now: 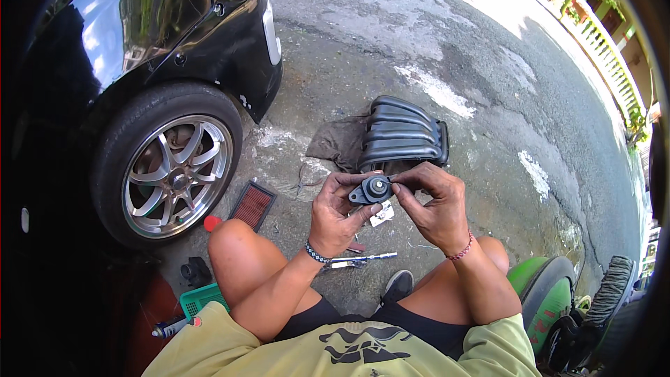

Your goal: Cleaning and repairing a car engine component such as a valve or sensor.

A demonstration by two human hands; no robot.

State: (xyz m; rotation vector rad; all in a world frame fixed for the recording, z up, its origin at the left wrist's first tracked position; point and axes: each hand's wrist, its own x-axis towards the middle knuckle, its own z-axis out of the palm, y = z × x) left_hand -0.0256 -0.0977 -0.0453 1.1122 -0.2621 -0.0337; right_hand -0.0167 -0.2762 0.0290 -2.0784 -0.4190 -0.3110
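Note:
Between my two hands, in front of my lap, is a small black round car part with a metal centre and a flange with a hole at its left. My left hand is closed around its left and lower side, thumb beneath. At its right rim, the thumb and forefinger of my right hand pinch together; whether something small sits between those fingertips is hidden. Below the hands a silver ratchet wrench lies on the ground. Partly behind my fingers is a small white piece.
A ribbed black plastic cover lies ahead beside a dark cloth. To the left stands a black car with a silver-rimmed wheel. Near it are a red air filter, green basket and spray can. A green round object stands at right.

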